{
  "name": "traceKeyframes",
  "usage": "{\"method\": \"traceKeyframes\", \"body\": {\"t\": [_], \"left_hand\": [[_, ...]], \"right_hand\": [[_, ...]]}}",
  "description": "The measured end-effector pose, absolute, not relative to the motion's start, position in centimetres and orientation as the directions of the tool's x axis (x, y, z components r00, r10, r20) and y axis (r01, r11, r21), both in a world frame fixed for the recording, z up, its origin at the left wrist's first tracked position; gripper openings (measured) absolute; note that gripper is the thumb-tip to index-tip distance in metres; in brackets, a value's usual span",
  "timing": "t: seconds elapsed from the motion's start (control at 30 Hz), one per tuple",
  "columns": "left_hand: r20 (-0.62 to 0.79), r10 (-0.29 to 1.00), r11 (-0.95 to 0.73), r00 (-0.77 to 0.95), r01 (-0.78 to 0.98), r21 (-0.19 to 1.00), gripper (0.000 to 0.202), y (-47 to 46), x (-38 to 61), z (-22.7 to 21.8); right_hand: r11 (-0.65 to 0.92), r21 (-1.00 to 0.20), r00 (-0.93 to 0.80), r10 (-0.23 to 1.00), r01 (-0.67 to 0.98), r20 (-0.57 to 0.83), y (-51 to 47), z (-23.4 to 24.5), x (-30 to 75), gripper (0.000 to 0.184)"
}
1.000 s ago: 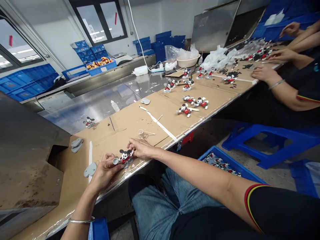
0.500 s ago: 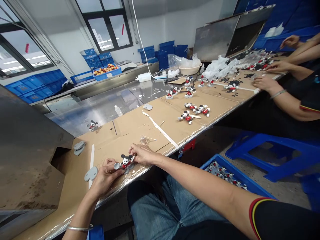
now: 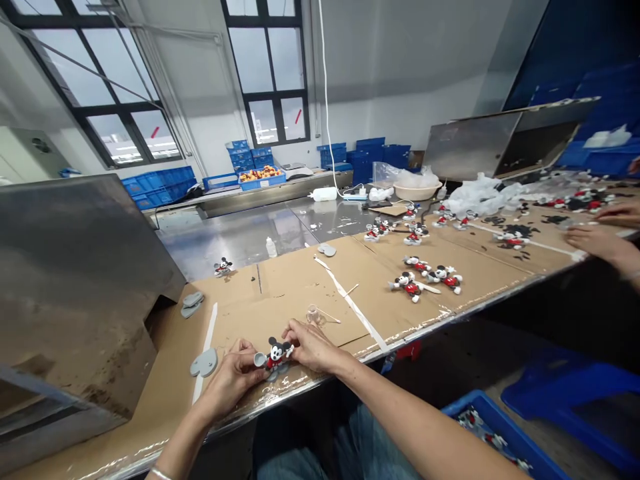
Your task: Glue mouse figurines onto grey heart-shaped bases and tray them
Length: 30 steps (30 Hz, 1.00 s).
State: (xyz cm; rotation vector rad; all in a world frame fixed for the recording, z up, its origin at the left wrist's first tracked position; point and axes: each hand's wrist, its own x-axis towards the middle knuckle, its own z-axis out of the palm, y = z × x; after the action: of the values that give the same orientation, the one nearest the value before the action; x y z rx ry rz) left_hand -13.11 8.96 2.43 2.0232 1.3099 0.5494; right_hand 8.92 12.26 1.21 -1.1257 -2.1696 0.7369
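A Mickey Mouse figurine (image 3: 275, 358) with black ears and red shorts stands upright near the front edge of the cardboard-covered table. My left hand (image 3: 236, 375) pinches it from the left, by the grey cup-like part. From the other side, the fingers of my right hand (image 3: 311, 343) are closed on its raised arm. Just beyond my right hand is a small clear cup (image 3: 313, 314) with a thin stick (image 3: 330, 318) lying beside it. To the left of my left hand lie grey rounded base pieces (image 3: 204, 363).
More figurines (image 3: 407, 287) lie to the right on the cardboard. One figurine (image 3: 223, 267) and a small white bottle (image 3: 271, 247) stand farther back. A metal box (image 3: 75, 287) blocks the left side. A co-worker's hand (image 3: 597, 240) is at far right; a blue crate (image 3: 500, 427) sits below.
The camera view has tilted up and turned, so the scene sits lower and farther right. Both hands keep their hold on the figurine at the table edge.
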Motion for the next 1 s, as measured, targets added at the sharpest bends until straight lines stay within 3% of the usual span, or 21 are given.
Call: {"method": "traceKeyframes", "body": {"t": [0.4, 0.63, 1.0], "left_hand": [[-0.008, 0.917, -0.256, 0.399, 0.605, 0.754, 0.025, 8.53, -12.59, 3.20], [-0.004, 0.924, -0.250, 0.383, 0.611, 0.751, 0.021, 8.38, -12.31, 3.35], [-0.022, 0.910, -0.259, 0.414, 0.609, 0.749, 0.030, 8.78, -12.36, 3.41]], "right_hand": [[0.431, -0.750, -0.466, 0.865, 0.502, 0.185, 12.25, 1.72, 8.89, 0.024], [0.466, -0.731, -0.469, 0.854, 0.499, 0.224, 12.18, 1.38, 8.98, 0.024], [0.467, -0.721, -0.494, 0.847, 0.511, 0.199, 12.36, 1.36, 8.98, 0.022]]}}
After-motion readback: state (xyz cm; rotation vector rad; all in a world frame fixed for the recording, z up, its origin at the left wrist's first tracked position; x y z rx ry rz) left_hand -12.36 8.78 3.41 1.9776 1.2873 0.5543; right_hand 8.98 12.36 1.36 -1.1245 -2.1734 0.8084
